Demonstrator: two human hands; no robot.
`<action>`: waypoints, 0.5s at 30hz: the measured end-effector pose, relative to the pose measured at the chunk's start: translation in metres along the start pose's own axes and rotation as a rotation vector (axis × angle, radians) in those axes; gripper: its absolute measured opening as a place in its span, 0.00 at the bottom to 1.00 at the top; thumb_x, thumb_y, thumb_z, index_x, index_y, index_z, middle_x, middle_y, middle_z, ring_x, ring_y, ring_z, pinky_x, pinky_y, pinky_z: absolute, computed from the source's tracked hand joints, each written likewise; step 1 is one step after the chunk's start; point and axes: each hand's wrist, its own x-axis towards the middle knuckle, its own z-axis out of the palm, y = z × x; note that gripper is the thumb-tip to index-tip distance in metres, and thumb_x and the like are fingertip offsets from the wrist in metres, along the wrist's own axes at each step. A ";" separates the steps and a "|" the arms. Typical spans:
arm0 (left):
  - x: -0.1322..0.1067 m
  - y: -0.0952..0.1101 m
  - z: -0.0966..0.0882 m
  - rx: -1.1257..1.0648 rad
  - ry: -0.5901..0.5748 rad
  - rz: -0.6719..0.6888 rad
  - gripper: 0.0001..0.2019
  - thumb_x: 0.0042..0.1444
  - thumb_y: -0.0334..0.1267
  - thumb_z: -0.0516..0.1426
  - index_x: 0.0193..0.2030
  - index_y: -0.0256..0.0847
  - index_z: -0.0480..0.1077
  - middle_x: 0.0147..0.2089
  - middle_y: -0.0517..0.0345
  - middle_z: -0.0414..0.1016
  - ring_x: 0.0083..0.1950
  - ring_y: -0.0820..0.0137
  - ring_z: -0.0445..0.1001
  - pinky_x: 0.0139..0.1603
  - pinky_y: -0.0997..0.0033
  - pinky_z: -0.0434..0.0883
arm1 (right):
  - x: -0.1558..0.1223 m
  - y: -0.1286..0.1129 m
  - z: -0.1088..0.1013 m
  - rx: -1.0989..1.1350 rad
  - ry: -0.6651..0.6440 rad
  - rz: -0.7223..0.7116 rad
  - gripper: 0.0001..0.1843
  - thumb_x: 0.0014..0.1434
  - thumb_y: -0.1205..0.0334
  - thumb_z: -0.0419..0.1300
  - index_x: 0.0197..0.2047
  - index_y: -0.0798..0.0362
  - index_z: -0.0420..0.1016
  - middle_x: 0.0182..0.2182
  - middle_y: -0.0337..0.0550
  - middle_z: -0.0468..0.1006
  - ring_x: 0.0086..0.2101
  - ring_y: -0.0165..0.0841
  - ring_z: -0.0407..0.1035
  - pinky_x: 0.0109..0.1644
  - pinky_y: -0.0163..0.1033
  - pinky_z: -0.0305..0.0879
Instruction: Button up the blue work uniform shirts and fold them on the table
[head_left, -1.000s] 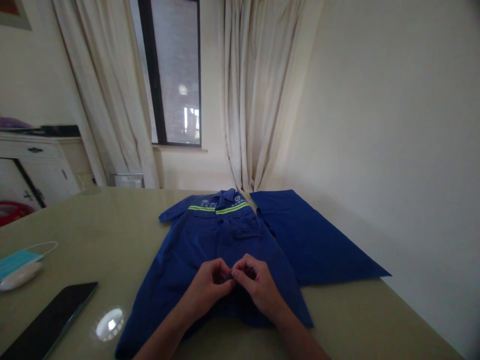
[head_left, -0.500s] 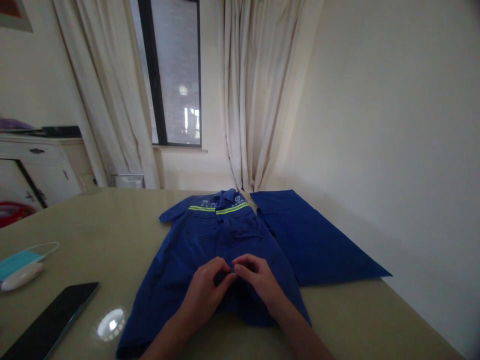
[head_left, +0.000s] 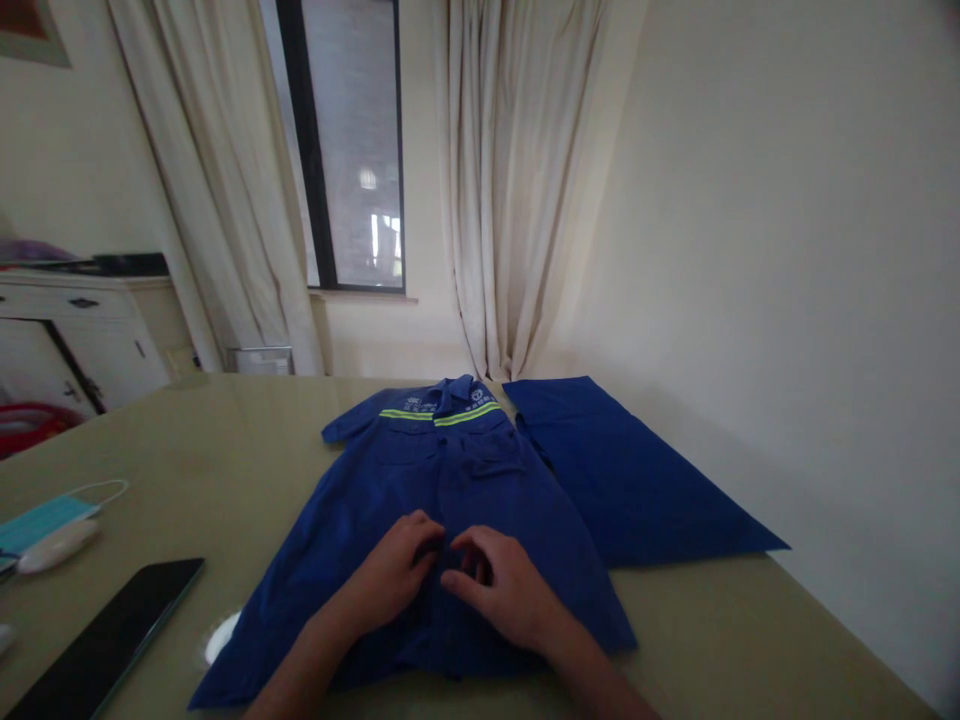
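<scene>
A dark blue short-sleeved work shirt (head_left: 397,480) with a yellow-green striped band lies front up, its collar at the far end. My left hand (head_left: 397,568) is over the lower front, beside the button placket, with bent fingers and a shadowed gap between thumb and forefinger. Just across the placket, my right hand (head_left: 501,588) has its fingers curled and its thumb apart from the forefinger. Neither hand visibly grips the cloth, though some fingertips are in shadow. The lower hem spreads flat toward me.
Right of the shirt lies a flat blue cloth (head_left: 622,480), close to the wall. At the left of the table (head_left: 247,440) are a black phone (head_left: 109,640), a light blue face mask (head_left: 49,520) and a white rounded object (head_left: 58,547). Beyond are curtains (head_left: 510,190) and a window.
My hands have drawn apart from their fingertip-to-fingertip pinch and shifted slightly left. The lower front of the shirt, raised and bunched before, now lies flatter and its hem reaches wider.
</scene>
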 end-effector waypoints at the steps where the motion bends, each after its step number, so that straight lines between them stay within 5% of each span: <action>1: 0.001 0.002 0.003 -0.088 -0.021 0.046 0.17 0.58 0.32 0.52 0.51 0.45 0.76 0.51 0.52 0.78 0.53 0.64 0.73 0.59 0.63 0.67 | 0.000 0.000 0.005 -0.048 0.027 0.021 0.19 0.56 0.47 0.69 0.45 0.51 0.78 0.33 0.40 0.80 0.30 0.31 0.70 0.33 0.33 0.59; 5: 0.005 0.010 0.011 -0.302 -0.053 0.017 0.25 0.54 0.30 0.55 0.59 0.46 0.73 0.57 0.53 0.78 0.56 0.63 0.73 0.62 0.60 0.67 | 0.002 0.002 0.015 -0.160 0.128 0.131 0.20 0.58 0.41 0.66 0.35 0.52 0.77 0.29 0.43 0.80 0.29 0.34 0.71 0.31 0.36 0.54; 7: 0.005 0.013 0.013 -0.324 -0.078 -0.009 0.25 0.53 0.30 0.57 0.59 0.46 0.74 0.55 0.54 0.79 0.53 0.63 0.75 0.58 0.62 0.70 | 0.005 0.005 0.016 -0.192 0.158 0.178 0.14 0.58 0.48 0.66 0.32 0.51 0.76 0.28 0.44 0.81 0.29 0.35 0.71 0.31 0.37 0.52; 11: 0.002 0.014 0.013 -0.068 0.036 -0.025 0.18 0.54 0.32 0.60 0.52 0.45 0.78 0.50 0.53 0.78 0.52 0.60 0.74 0.57 0.60 0.68 | 0.011 0.014 0.014 -0.214 0.201 0.197 0.06 0.53 0.67 0.63 0.25 0.50 0.73 0.23 0.40 0.77 0.26 0.32 0.68 0.30 0.36 0.48; 15: 0.003 0.013 0.014 0.077 0.074 -0.032 0.12 0.59 0.32 0.56 0.45 0.46 0.79 0.46 0.53 0.76 0.50 0.62 0.73 0.57 0.61 0.67 | 0.016 0.022 0.009 -0.004 0.235 0.128 0.11 0.57 0.62 0.61 0.23 0.51 0.70 0.20 0.37 0.71 0.25 0.31 0.65 0.30 0.35 0.51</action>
